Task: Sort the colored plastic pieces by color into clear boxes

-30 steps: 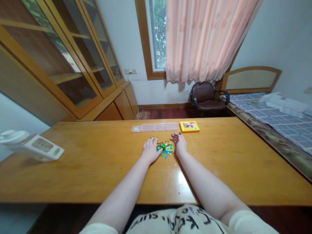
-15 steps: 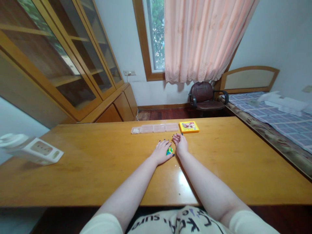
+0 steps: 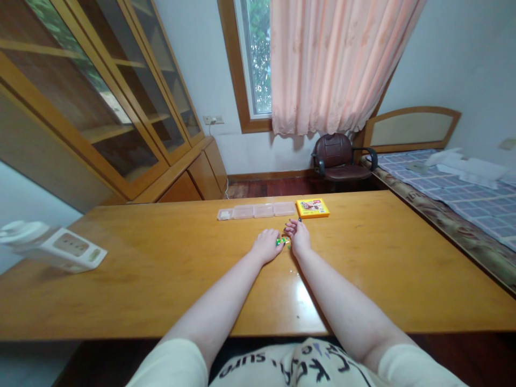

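Observation:
My left hand [image 3: 266, 245] rests on the table [image 3: 169, 269] with its fingers curled round some small colourful pieces [image 3: 281, 242], green, yellow and blue. Part of them shows between the thumb and the fingers; their exact kind is too small to make out. Close by on the right, my right hand [image 3: 299, 239] lies on its side, palm turned toward the left hand. Its fingers are loosely bent and apart, and I see nothing held in them. A few of the pieces lie in the narrow gap between both hands.
A clear plastic compartment box [image 3: 263, 210] lies beyond my hands, beside a flat yellow box [image 3: 313, 208]. A white bottle-like container [image 3: 74, 248] is at the left. Past the table stand a brown armchair [image 3: 336, 156], a bed [image 3: 463, 177] and a glass-doored cabinet [image 3: 108, 91].
My left hand has gone from flat, stretched fingers to a curled grip round the colourful pieces, which now look more spread out. The right hand has barely moved.

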Available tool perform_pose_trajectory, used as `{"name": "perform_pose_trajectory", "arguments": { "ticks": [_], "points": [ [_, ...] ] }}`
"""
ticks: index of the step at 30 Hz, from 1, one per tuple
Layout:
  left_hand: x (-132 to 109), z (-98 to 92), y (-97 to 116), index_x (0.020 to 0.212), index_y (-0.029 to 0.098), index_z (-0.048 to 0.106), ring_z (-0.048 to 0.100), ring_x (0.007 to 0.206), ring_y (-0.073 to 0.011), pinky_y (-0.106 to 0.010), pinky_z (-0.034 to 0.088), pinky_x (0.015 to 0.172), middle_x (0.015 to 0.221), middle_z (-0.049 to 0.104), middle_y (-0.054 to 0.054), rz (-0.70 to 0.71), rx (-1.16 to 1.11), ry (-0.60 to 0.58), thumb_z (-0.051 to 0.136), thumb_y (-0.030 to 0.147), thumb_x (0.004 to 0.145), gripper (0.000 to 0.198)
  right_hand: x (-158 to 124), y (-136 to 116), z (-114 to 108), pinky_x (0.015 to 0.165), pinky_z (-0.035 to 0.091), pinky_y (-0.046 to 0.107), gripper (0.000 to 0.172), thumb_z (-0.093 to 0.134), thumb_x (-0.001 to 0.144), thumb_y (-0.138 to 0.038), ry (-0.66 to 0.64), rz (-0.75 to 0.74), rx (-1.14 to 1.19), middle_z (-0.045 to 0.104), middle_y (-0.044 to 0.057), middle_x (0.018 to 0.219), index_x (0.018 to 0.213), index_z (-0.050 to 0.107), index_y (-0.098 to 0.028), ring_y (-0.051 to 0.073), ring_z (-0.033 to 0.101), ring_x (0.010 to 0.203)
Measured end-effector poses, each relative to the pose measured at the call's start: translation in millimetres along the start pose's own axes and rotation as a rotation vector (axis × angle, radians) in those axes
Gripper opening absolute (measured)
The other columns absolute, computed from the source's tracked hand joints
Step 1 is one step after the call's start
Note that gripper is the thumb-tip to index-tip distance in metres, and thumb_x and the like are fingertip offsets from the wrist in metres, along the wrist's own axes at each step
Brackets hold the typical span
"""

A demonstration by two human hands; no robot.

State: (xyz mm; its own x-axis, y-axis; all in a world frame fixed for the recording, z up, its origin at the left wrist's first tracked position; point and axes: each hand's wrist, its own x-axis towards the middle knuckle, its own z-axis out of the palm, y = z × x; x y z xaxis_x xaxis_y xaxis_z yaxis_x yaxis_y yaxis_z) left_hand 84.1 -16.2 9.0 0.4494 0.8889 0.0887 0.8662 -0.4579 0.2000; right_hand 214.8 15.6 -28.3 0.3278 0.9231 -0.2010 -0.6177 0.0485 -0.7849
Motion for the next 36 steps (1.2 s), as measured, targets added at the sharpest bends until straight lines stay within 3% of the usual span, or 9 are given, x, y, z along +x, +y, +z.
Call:
{"name": "perform_pose_trajectory", "arguments": {
  "ticks": [6, 12, 15, 18, 22, 26, 28, 31, 36],
  "points": [
    [9, -0.5, -1, 0.094, 0.018, 0.059, 0.060, 0.087, -0.0229, -0.034, 0.047, 0.074, 0.093, 0.062, -0.009, -0.015, 0.078, -0.025, 0.041, 0.032, 0.090, 0.023, -3, -4, 1, 0.050, 0.046, 0.022, 0.017, 0.049, 0.079, -0.034, 0.034, 0.030, 0.056, 0.061, -0.002, 0.057, 0.078, 0.056, -0.018, 0.009, 0.054, 0.046],
    [-10, -9.2, -18, 0.088, 0.018, 0.060, 0.058, 0.089, -0.0204, -0.032, 0.046, 0.079, 0.090, 0.062, -0.008, 0.052, 0.005, 0.072, 0.043, 0.031, 0.090, 0.022, -5, -3, -1, 0.051, 0.047, 0.023, 0.020, 0.053, 0.078, -0.037, 0.009, -0.031, 0.027, 0.061, -0.002, 0.060, 0.081, 0.057, -0.018, 0.009, 0.053, 0.047],
    [-27, -10.4, -30, 0.099, 0.020, 0.061, 0.055, 0.101, -0.0211, -0.035, 0.043, 0.090, 0.103, 0.061, -0.007, 0.090, -0.060, 0.106, 0.049, 0.033, 0.088, 0.020, -5, 1, 0, 0.052, 0.045, 0.023, 0.025, 0.055, 0.078, -0.042, 0.011, -0.082, -0.020, 0.061, -0.002, 0.062, 0.083, 0.056, -0.017, 0.009, 0.054, 0.049],
    [-41, -6.9, -39, 0.119, 0.023, 0.054, 0.044, 0.123, -0.0254, -0.043, 0.035, 0.104, 0.130, 0.051, -0.009, 0.038, -0.090, 0.117, 0.057, 0.037, 0.082, 0.039, -5, 7, 2, 0.063, 0.049, 0.026, 0.031, 0.056, 0.076, -0.047, 0.000, -0.142, -0.127, 0.064, 0.000, 0.073, 0.086, 0.057, -0.018, 0.012, 0.059, 0.062],
    [-42, -0.1, -40, 0.136, 0.017, 0.038, 0.029, 0.136, -0.0305, -0.050, 0.022, 0.112, 0.145, 0.036, -0.016, -0.127, -0.086, 0.042, 0.058, 0.045, 0.080, 0.066, -10, 14, 3, 0.086, 0.047, 0.033, 0.042, 0.057, 0.075, -0.055, -0.195, -0.135, -0.284, 0.065, 0.006, 0.103, 0.100, 0.059, -0.022, 0.018, 0.062, 0.094],
    [-26, 3.8, -30, 0.138, 0.015, 0.036, 0.031, 0.136, -0.0288, -0.045, 0.025, 0.112, 0.146, 0.036, -0.016, -0.109, -0.110, 0.001, 0.054, 0.047, 0.082, 0.067, -20, 15, 6, 0.095, 0.044, 0.037, 0.048, 0.058, 0.074, -0.058, -0.367, 0.003, -0.269, 0.057, 0.009, 0.124, 0.109, 0.057, -0.024, 0.022, 0.056, 0.112],
    [-17, 4.3, -24, 0.136, 0.016, 0.041, 0.036, 0.133, -0.0271, -0.044, 0.028, 0.111, 0.143, 0.041, -0.014, -0.051, -0.128, -0.007, 0.052, 0.045, 0.084, 0.060, -21, 12, 8, 0.096, 0.044, 0.038, 0.047, 0.056, 0.075, -0.057, -0.320, -0.018, -0.230, 0.056, 0.009, 0.125, 0.108, 0.057, -0.024, 0.021, 0.057, 0.110],
    [-7, 3.6, -16, 0.133, 0.018, 0.045, 0.040, 0.130, -0.0239, -0.041, 0.030, 0.111, 0.139, 0.047, -0.011, 0.068, -0.164, -0.021, 0.048, 0.039, 0.087, 0.051, -16, 4, 8, 0.096, 0.044, 0.035, 0.037, 0.050, 0.081, -0.053, -0.129, -0.057, -0.138, 0.059, 0.007, 0.118, 0.101, 0.056, -0.023, 0.018, 0.060, 0.103],
    [-1, 5.1, -6, 0.137, 0.017, 0.041, 0.037, 0.132, -0.0273, -0.045, 0.027, 0.112, 0.143, 0.042, -0.012, 0.172, -0.165, -0.059, 0.055, 0.046, 0.082, 0.064, -2, -9, 3, 0.094, 0.046, 0.032, 0.033, 0.034, 0.091, -0.046, 0.032, 0.129, 0.050, 0.065, 0.007, 0.105, 0.092, 0.055, -0.021, 0.015, 0.063, 0.099]
  ]
}}
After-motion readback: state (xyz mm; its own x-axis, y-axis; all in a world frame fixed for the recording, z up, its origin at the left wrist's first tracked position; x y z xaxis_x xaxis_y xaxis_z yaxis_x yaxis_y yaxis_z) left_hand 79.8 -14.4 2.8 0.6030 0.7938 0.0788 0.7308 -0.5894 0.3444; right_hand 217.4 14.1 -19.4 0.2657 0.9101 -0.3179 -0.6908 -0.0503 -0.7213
